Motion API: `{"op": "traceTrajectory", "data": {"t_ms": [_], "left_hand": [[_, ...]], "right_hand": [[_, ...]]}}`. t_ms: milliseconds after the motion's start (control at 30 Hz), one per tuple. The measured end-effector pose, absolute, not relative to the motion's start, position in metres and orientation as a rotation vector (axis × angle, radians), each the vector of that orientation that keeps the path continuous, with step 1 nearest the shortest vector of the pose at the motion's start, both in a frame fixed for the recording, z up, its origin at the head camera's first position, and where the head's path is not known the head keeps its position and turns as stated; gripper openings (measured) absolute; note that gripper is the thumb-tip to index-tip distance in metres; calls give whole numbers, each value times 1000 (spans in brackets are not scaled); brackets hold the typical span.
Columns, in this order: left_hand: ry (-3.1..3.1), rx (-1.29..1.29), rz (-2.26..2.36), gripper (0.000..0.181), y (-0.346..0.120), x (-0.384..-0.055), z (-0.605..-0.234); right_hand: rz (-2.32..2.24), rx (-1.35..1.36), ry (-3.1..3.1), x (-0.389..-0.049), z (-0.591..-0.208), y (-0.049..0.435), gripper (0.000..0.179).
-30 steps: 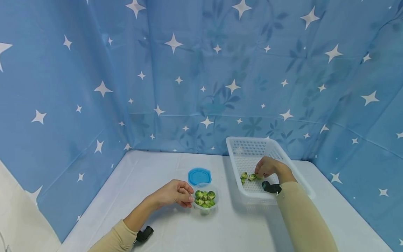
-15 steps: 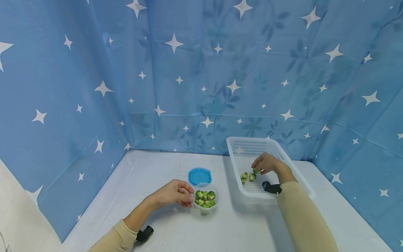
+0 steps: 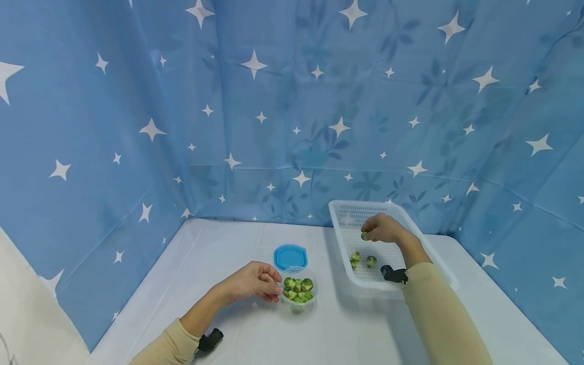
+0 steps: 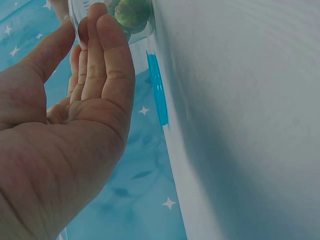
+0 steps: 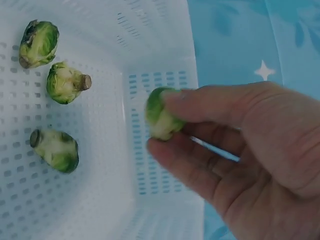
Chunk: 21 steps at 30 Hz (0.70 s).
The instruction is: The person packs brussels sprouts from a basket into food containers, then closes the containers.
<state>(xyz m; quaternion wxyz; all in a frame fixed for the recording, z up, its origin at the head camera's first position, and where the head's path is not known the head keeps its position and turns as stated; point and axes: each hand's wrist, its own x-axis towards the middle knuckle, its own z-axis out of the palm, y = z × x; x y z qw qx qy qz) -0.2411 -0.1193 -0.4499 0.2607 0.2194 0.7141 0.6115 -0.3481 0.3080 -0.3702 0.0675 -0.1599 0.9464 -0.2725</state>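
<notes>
On the white desk [image 3: 347, 329], apparently mid-transfer: pinching 1 sprout [image 5: 162, 120] in the right hand [image 3: 385, 228] over the basket [image 3: 376, 285], touching the tub [image 3: 297, 306] with the loose-fingered left hand [image 3: 255, 282]. Next, probably carry across, release.

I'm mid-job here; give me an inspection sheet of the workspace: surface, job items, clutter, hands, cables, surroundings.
Surface: white table, lightly creased.
Job's things: clear container holding several sprouts; white basket with three loose sprouts inside.
Clutter: blue lid, flat on the table just beyond the container.
Left hand: left hand at the container's side; firm contact unclear.
Right hand: right hand pinches a held sprout over the basket.
Cables: perhaps one thin strand, lower left of the head view; too small to tell.
Surroundings: blue star-patterned curtain behind and on both sides.
</notes>
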Motion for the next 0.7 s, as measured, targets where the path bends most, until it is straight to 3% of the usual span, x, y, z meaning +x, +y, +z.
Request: {"op": "traceTrajectory", "data": {"t_ms": [700], "left_hand": [[1931,581,1658,34,-120,-243,-452]], "right_hand": [[-828,-854,2962,-323,-334,252,27]]}}
